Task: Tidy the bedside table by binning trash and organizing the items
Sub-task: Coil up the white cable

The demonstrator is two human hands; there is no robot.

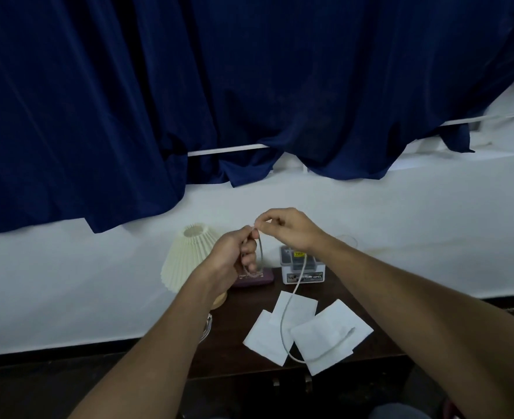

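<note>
White cable is being gathered into loops above the bench. A few turns are gripped in the curled fingers of the left hand, and the next stretch is pinched between thumb and fingertips of the right hand, just beside the left. The grip seems chosen so that the coil is kept together by one hand as slack is fed on by the other.

The rest of the cable hangs from the hands, runs down past a small white box and trails across three white tissues spread on the dark wooden bench. Its free end lies on the rightmost tissue. The tissues are judged to be trash not yet binned.

On the box front "OPEL" can be read; a yellow tag on its top is too blurred to make out. A flat purple item lies beside the box, partly hidden by the left hand — its pale lettering cannot be read. A cream pleated lamp stands at the bench's left side, below a dark blue curtain.
</note>
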